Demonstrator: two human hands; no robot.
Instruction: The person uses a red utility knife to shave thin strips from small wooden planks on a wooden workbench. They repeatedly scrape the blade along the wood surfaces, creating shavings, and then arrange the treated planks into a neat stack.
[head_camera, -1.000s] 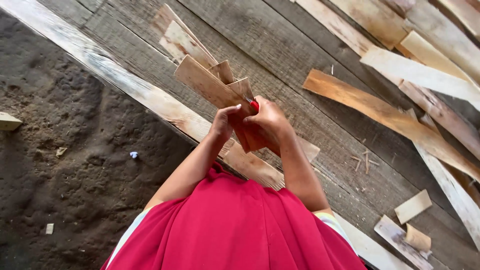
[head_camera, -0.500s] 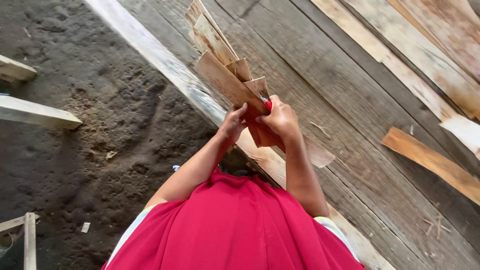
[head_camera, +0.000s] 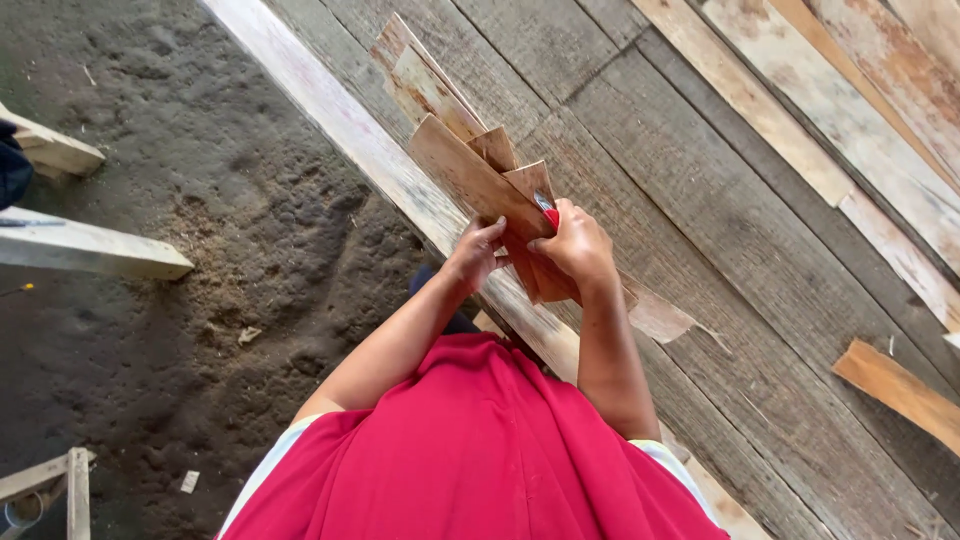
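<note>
While both hands met at the centre of the frame, the scene read thus:

Slats: a fanned bundle of thin wooden slats (head_camera: 470, 175) ran from the upper middle of the frame down to the hands, the near ends gathered between them.

Left hand: the left hand (head_camera: 475, 255) was curled against the bundle's left edge, fingers bent on the wood, gripping it.

Right hand: the right hand (head_camera: 578, 248) was clenched over the near ends from the right, fingers wrapped over the top faces, so the wood passed under them and came out below the palm.

Red object: a small red thing (head_camera: 549, 214) showed at the right fingertips, touching the slats; what it was could not be told.

Boards: weathered planks (head_camera: 720, 230) filled the right half of the frame, under the hands.

Pale board: a long light board (head_camera: 330, 110) ran diagonally from the top middle toward the hands.

Ground: dark soil (head_camera: 200, 250) lay at the left.

Shirt: red cloth (head_camera: 470, 450) filled the bottom centre.
</note>
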